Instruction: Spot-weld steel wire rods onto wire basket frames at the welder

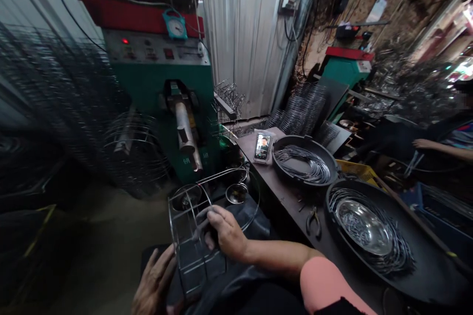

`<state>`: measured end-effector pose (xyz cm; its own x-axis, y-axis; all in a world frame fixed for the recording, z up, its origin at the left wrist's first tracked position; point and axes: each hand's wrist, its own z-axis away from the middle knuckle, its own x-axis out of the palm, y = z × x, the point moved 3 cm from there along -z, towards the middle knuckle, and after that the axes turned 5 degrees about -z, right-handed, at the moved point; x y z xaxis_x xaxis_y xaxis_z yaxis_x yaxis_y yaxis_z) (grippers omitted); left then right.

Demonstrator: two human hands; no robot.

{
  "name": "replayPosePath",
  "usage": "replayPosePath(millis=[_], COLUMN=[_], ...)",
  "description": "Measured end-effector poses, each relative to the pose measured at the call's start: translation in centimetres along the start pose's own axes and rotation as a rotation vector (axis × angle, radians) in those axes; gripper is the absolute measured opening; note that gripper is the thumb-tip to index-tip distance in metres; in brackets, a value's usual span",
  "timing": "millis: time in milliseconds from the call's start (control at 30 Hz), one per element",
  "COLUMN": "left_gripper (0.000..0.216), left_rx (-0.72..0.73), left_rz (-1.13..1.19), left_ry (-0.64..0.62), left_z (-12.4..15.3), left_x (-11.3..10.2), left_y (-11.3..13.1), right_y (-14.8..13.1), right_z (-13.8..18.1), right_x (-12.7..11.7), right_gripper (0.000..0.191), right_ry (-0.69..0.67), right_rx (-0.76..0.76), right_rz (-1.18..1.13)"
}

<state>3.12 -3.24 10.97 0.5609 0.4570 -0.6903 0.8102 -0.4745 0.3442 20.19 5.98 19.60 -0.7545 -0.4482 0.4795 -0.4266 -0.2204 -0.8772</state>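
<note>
A wire rack [190, 216] of bent metal rods, with a large ring at its right side, is held over my lap. My right hand [223, 231] is closed around one of its rods near the middle. My left hand [155, 278] lies along the rack's lower left side with its fingers stretched out, close to or touching the outer wire; its thumb is partly hidden. Beyond the rack stands a green spot welding machine [148, 83] with its electrode arms [185, 130] pointing down toward me.
On the bench [286, 202] to the right are a phone [263, 147], a black pan of wire rings [305, 162], pliers [314, 224] and a larger pan with a metal bowl [364, 226]. Stacked wire racks [74, 98] stand left. Another person's arm [443, 147] shows far right.
</note>
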Motion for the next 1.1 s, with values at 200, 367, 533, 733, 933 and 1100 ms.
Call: replayPosePath(millis=[200,367,533,733,933,1100], left_gripper=[0.057,0.04,0.048,0.042,0.034,0.035], left_rx=[-0.375,-0.744,-1.018,-1.156,-1.201,-1.223], left_rz=[0.336,0.585,0.815,1.12,1.126,1.136], left_ry=[-0.058,-0.085,0.188,0.281,0.283,0.288], left_z=[0.4,-0.9,-3.2,-5.4,-5.5,-5.1], left_x=[-0.1,0.4,-0.2,0.0,0.6,0.6], left_y=[0.4,1.1,0.2,-0.8,-1.9,-2.5], right_y=[-2.7,-1.8,-5.3,-8.8,-6.3,-4.2], right_z=[-3.2,-6.6,-8.3,-5.8,-3.7,-4.7], right_x=[0.4,-0.4,-6.6,-16.7,-19.1,-20.7], right_gripper=[0.028,0.048,0.031,0.028,0.03,0.029], right_ry=[0.045,0.048,0.069,0.07,-0.147,-0.203], right_rx=[0.195,0.428,0.233,0.036,0.15,0.068], right_rz=[-0.234,-0.205,0.297,0.608,0.854,1.223])
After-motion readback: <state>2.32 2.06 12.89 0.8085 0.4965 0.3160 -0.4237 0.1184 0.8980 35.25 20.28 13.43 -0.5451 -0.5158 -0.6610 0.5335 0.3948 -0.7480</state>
